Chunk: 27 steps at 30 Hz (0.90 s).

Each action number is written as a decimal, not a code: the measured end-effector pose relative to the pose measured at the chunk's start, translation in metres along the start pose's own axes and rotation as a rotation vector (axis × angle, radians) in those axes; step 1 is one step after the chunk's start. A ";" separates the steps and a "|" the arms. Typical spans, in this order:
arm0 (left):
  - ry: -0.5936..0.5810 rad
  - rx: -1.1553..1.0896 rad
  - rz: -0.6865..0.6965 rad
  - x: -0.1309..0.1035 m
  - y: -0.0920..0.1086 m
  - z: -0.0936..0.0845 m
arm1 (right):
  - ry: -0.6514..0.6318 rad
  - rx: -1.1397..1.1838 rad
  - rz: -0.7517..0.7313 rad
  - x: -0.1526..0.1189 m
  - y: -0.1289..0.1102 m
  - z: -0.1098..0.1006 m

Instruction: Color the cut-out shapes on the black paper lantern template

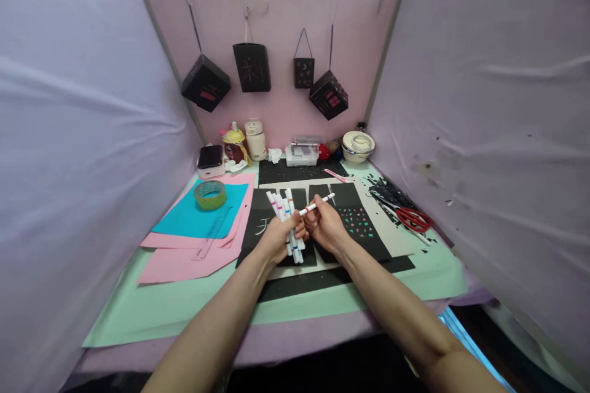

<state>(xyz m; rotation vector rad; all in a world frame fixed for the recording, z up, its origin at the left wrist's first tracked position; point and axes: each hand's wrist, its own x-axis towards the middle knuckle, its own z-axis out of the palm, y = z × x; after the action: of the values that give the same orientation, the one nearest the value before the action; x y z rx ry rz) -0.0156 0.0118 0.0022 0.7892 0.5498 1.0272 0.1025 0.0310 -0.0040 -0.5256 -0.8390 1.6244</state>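
A bundle of white marker pens (pixel 279 204) with coloured bands is gripped in my left hand (pixel 281 236), above the middle of the table. My right hand (pixel 325 221) is closed on one white marker with a red-orange band (pixel 316 204), held slantwise beside the bundle. Beneath both hands lie black paper sheets; the left sheet (pixel 260 236) carries white strokes, partly covered by my hand. The right sheet (pixel 357 224) is dotted with small coloured shapes. A pale board (pixel 394 239) lies underneath them.
Green tape (pixel 210 195) sits on blue paper (pixel 177 221) over pink sheets (pixel 175 267) at left, near a clear ruler (pixel 212 236). Red-handled scissors (pixel 415 219) and black scraps lie right. A bottle (pixel 255 141), plastic box (pixel 302 154) and bowl (pixel 357 146) stand behind; black paper boxes (pixel 252 67) hang above.
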 end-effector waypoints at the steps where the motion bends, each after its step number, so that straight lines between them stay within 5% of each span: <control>1: -0.006 -0.008 0.002 0.000 0.000 0.000 | 0.008 -0.012 -0.007 0.000 -0.001 0.000; 8: -0.026 -0.060 -0.070 -0.001 0.002 -0.004 | 0.051 -0.123 -0.059 0.002 -0.005 -0.005; 16: 0.264 -0.092 -0.034 0.010 -0.002 -0.016 | 0.062 -0.456 -0.197 0.000 -0.016 -0.017; 20: 0.261 -0.058 0.011 0.011 0.001 -0.020 | -0.098 -0.531 -0.090 -0.005 -0.024 -0.021; 27: 0.136 0.132 0.129 0.000 0.012 -0.012 | -0.505 -0.470 0.340 -0.011 -0.030 -0.031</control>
<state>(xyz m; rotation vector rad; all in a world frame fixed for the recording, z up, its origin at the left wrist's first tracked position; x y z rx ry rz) -0.0311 0.0194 0.0045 0.8844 0.6960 1.1786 0.1465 0.0301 -0.0019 -0.6155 -1.6004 1.9116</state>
